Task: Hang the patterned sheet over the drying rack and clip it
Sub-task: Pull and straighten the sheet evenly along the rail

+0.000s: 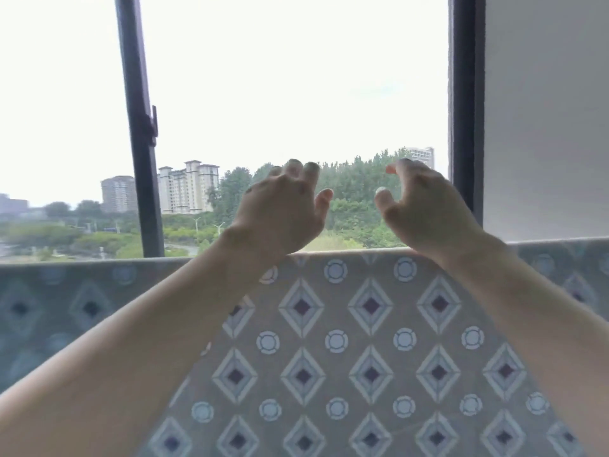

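We see the patterned sheet (336, 341) already draped over a top edge running left to right, just below both grips. Our left hand (280, 209) and right hand (425, 212) hover above that edge, fingers loosely curled and holding nothing; the right sits nearer it.

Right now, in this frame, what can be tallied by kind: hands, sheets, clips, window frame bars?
Hands: 2, the left hand and the right hand, both raised above the sheet's top edge with fingers loosely curled, holding nothing
Patterned sheet: 1, draped across the frame
Clips: 0 visible
Dark window frame bars: 2, one left, one right
Total: 5
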`<state>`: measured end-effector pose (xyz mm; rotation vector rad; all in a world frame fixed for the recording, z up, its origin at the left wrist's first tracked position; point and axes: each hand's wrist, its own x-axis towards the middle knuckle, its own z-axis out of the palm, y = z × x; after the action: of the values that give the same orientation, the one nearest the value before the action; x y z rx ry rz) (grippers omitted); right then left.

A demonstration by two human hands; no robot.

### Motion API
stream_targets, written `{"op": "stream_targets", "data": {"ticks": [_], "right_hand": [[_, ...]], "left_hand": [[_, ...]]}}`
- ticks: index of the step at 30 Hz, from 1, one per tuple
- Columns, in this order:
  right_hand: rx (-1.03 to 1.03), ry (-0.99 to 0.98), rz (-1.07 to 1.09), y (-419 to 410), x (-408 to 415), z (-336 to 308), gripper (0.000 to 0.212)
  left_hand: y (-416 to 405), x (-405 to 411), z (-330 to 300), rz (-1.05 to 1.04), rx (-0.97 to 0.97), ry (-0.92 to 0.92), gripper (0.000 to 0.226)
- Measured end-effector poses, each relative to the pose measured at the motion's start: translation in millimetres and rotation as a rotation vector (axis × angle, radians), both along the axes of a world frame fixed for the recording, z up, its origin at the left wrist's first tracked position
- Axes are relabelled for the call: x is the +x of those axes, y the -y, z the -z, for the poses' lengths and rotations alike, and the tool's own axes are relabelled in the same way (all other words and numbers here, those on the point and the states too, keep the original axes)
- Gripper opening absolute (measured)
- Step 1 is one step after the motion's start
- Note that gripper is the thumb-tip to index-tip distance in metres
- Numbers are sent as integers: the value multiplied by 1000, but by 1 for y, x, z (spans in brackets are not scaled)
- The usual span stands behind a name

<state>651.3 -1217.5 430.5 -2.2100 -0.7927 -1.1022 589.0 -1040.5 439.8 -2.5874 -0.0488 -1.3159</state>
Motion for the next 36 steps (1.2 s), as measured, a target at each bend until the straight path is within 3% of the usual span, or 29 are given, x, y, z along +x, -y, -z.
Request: {"op": "stream_targets", "data": {"ticks": [8, 36], "right_hand": [[-122, 114, -260, -111, -53, -2, 48], [-239, 201, -917, -514, -328, 37, 50]], "left_hand": [[-95, -81, 16, -184, -133, 112, 48], [-423, -433, 64, -949, -240, 89, 53]]}}
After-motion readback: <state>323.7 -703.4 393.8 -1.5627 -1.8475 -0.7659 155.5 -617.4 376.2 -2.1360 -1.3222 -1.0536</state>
